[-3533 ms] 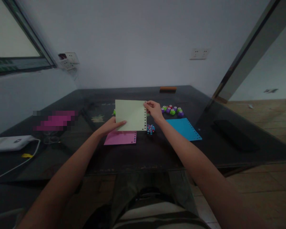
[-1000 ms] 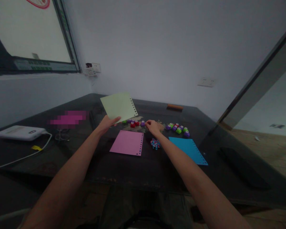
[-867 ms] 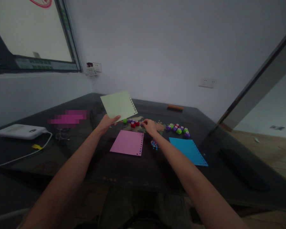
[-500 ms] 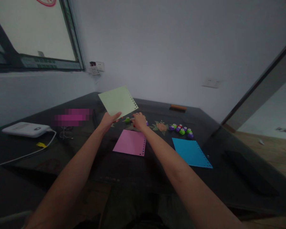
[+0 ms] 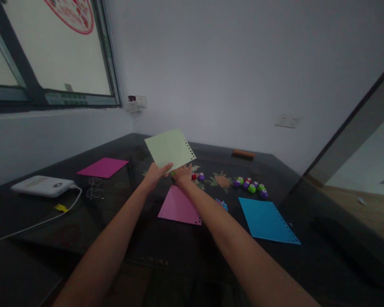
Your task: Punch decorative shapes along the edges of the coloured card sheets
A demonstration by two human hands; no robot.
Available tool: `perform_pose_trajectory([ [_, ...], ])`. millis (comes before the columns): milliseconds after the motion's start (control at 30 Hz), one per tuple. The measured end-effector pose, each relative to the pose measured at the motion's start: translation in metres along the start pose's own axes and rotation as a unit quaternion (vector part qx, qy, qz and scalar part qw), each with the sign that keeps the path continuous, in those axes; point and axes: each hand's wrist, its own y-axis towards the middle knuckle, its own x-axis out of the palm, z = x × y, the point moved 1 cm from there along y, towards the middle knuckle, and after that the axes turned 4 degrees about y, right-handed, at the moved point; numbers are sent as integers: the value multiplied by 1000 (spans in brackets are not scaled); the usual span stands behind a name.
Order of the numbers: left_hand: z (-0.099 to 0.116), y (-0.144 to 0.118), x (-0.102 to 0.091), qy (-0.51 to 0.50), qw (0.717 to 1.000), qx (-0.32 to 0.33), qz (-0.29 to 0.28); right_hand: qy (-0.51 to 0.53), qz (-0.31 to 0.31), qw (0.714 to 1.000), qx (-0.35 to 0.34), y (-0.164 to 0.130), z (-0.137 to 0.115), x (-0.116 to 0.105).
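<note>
Near edge of dark bench (image 5: 185, 251): pink sheet (image 5: 179, 206) flat in front of both forearms, blue sheet (image 5: 266, 214) to its right w/ punched holes along one edge, white device (image 5: 41, 186) + cable far left. L hand (image 5: 156, 174) fingers pinched on lower corner of pale green sheet (image 5: 170, 149), held up off the bench, tilted, hole row on its right edge; R hand (image 5: 182, 175) just beside it, low over the bench by the red/purple punches (image 5: 197, 176), fingers half hidden behind the sheet so can't tell their state. Further back: cluster of green/purple punches (image 5: 250, 185) to the right, magenta sheet (image 5: 103, 167) left, brown block (image 5: 243, 153) at the far edge
</note>
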Motion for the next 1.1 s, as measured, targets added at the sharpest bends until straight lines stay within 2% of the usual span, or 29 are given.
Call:
perform_pose_trajectory([
  [267, 1, -6, 8, -4, 1000, -11, 4, 36, 19, 999, -9, -13, -15, 0],
  [433, 5, -9, 12, -14, 1000, -8, -13, 78, 39, 995, -42, -27, -9, -17],
  [633, 16, -20, 24, -22, 997, -6, -68, 157, 64, 985, -40, -82, 37, -57],
  [800, 21, -36, 50, -24, 993, -13, -111, 273, 78, 959, -11, -146, 90, -86],
  [833, 22, -40, 57, -23, 992, -15, -120, 311, 81, 947, -3, -161, 99, -90],
  [900, 26, -46, 72, -20, 990, -20, -142, 510, 81, 854, 58, -188, 112, -97],
  [933, 28, -49, 79, -19, 988, -23, -152, 570, 82, 813, 84, -199, 116, -100],
  [1000, 33, -54, 93, -14, 985, -29, -170, 657, 90, 739, 118, -214, 119, -104],
  [1100, 37, -60, 111, -8, 985, -26, -173, 738, 112, 654, 127, -218, 118, -103],
])
